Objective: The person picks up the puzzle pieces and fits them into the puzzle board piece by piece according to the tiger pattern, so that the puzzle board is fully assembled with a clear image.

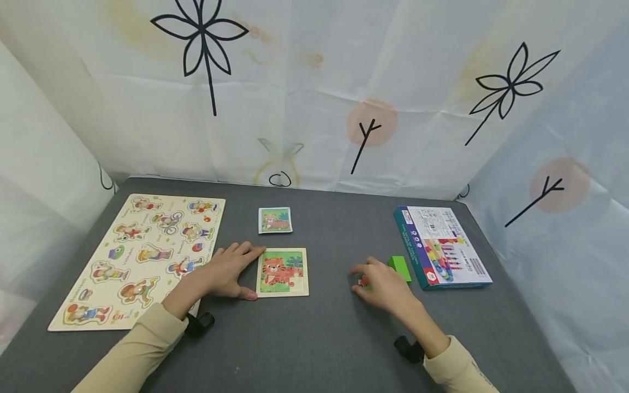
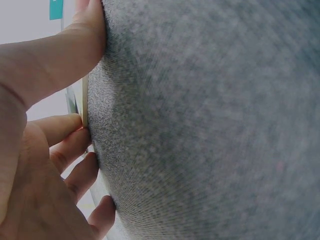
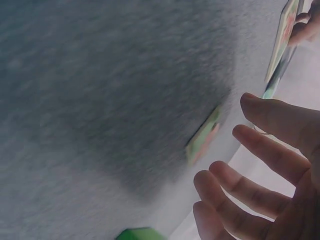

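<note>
A square jigsaw puzzle board (image 1: 282, 273) with a tiger picture lies at the middle of the table; part of the picture at its lower right looks uneven. My left hand (image 1: 223, 274) rests on the table at the board's left side, index finger at the upper corner and thumb at the lower one. Over a small puzzle piece (image 3: 202, 137) hovers my right hand (image 1: 385, 286), its fingers loosely bent and apart from the piece. In the head view that hand mostly covers the piece. Just beyond those fingers is a green block (image 1: 400, 267).
A large wooden board (image 1: 110, 254) with cartoon figures lies on the left, partly under the left forearm. Behind the puzzle is a small tiger picture card (image 1: 275, 220). On the right lies a flat teal-edged box (image 1: 444, 248). White cloth walls (image 1: 314, 98) border the grey table.
</note>
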Demonstrator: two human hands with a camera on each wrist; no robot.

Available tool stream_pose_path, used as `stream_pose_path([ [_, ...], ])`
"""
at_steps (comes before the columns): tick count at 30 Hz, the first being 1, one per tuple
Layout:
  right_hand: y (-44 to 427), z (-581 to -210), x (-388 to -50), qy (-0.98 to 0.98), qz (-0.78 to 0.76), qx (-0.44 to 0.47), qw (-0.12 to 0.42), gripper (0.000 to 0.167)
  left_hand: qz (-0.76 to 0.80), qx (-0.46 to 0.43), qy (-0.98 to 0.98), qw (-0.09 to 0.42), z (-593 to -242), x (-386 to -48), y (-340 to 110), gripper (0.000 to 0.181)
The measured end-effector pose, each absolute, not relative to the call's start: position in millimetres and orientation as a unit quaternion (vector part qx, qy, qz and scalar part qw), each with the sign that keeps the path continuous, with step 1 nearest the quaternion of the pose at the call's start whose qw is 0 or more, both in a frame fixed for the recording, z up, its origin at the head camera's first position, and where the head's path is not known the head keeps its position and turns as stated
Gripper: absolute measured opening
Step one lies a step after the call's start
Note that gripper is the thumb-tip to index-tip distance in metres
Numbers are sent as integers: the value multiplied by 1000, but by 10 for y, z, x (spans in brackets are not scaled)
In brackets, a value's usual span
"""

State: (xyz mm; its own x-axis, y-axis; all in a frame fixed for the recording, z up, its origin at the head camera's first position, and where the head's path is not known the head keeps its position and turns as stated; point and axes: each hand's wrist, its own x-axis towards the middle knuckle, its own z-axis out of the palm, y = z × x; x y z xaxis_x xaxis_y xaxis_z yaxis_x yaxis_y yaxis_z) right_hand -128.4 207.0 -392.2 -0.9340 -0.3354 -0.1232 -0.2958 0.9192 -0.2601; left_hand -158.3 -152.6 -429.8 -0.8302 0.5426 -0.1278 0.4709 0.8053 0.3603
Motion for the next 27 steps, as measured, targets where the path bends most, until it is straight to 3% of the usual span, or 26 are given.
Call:
stream_pose_path([
  [27,2234,-3968,-1286,969,-144,-175,92,22,162,270,943,108,-4305,-1572,-1523,102],
])
